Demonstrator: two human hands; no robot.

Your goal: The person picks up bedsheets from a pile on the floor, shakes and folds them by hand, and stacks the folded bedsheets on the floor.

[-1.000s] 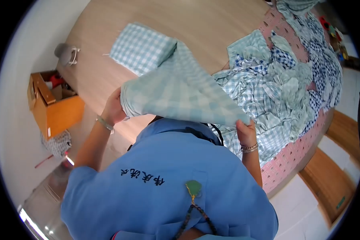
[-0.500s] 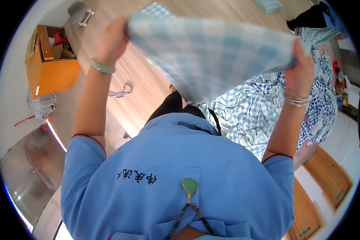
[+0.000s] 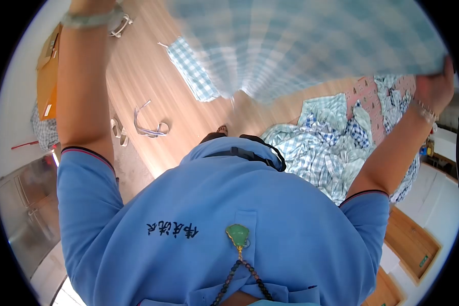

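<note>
The checked cloth (image 3: 311, 46), light blue-green and white, hangs spread in the air above the wooden floor (image 3: 188, 132), blurred and cut off by the top edge of the view. Its long axis seems to run across the view, left to right; the lower edge dips to a point near the middle, then slopes up toward the right hand (image 3: 436, 86). That hand's grip is closed on the cloth's right end, fingers bent around the edge. Only the base of the left hand (image 3: 91, 6) shows, at the top edge, so its grip cannot be told.

Below the cloth, a folded checked bundle (image 3: 191, 71) lies on the floor, long axis from upper left to lower right. Right of the person's middle is a crumpled fabric pile (image 3: 321, 148), partly by a pink patterned sheet (image 3: 362, 89). A loose strap (image 3: 149, 133) lies well left of the pile.
</note>
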